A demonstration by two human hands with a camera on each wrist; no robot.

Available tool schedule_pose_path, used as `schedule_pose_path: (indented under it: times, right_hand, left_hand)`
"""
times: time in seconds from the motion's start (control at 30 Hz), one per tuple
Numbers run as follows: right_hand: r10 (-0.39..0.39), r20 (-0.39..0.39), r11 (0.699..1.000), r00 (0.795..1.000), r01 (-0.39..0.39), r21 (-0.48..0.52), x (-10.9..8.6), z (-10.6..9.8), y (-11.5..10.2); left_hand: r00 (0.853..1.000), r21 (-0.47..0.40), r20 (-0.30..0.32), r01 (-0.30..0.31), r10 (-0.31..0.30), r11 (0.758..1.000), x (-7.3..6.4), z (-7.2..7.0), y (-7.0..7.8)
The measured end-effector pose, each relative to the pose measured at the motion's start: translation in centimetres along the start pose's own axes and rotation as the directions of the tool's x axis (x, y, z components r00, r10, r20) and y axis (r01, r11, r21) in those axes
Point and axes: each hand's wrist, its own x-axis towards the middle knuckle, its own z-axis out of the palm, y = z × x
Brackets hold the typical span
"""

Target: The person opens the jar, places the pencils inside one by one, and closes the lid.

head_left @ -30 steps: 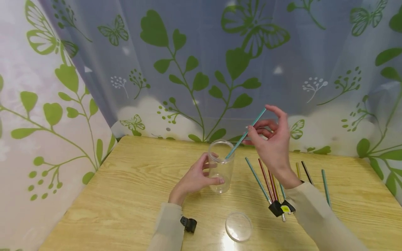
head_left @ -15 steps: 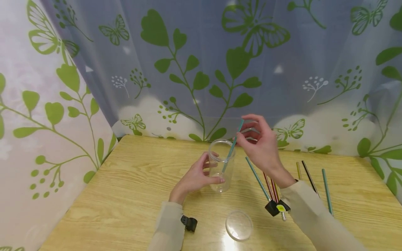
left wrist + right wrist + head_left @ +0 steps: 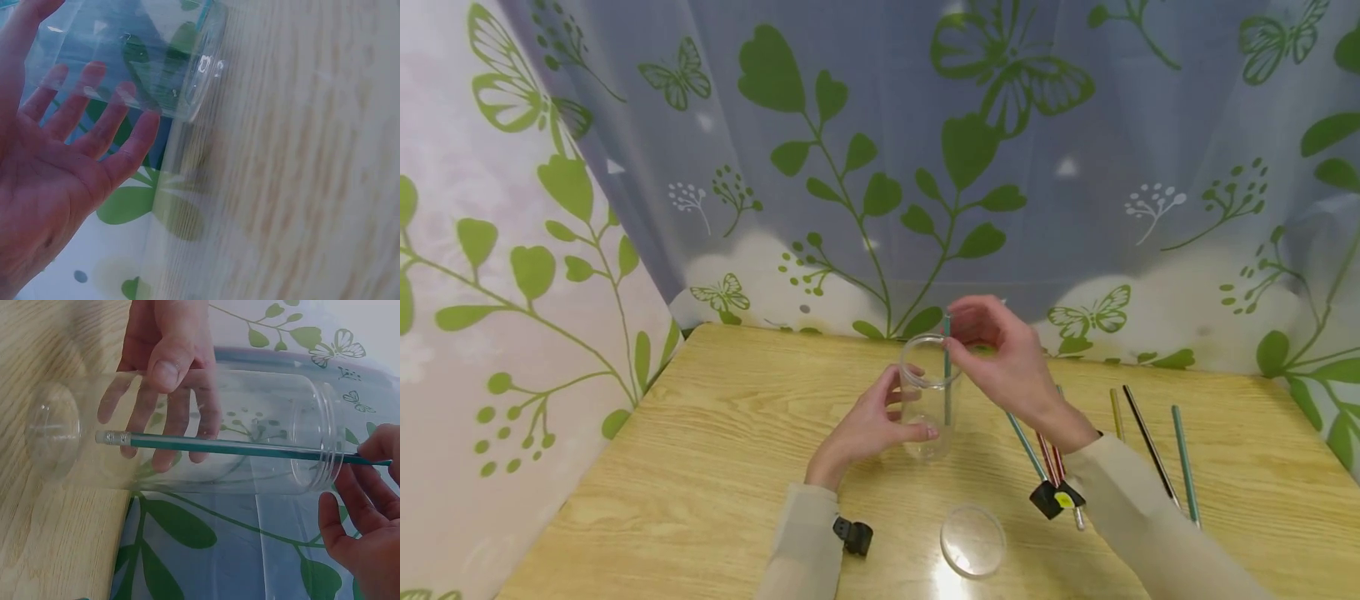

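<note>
Teal pencil: we're pinching top with right grip, eraser-down inside jar, towards three o'clock; left grip holding jar from eight. Releasing high, we're risking hard drop, jar tipping.

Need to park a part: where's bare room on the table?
Biggest: the table left of the left hand, out to the patterned cloth. Small strip: between the jar and the lid. Crowded: right side, loose pencils on both sides of the right sleeve.
</note>
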Motion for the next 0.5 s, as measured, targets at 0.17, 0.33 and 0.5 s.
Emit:
schedule_pose_path:
  times: [0.17,0.33,0.5]
  right_hand:
    - [-0.071,0.050,0.992,0.996,0.076,-0.103,-0.05,0.10,0.26]
    - [-0.104,0.157,0.976,0.982,0.131,-0.174,0.18,0.10,0.41]
    - [-0.114,0.239,0.957,0.964,0.171,-0.233,0.43,0.04,0.34]
  left_hand:
    - [1.000,0.005,0.001,0.004,-0.004,1.000,0.04,0.02,-0.10]
    - [1.000,0.001,-0.001,0.007,-0.007,1.000,-0.02,0.02,-0.14]
    - [1.000,0.008,-0.004,0.008,-0.008,1.000,-0.10,0.00,-0.04]
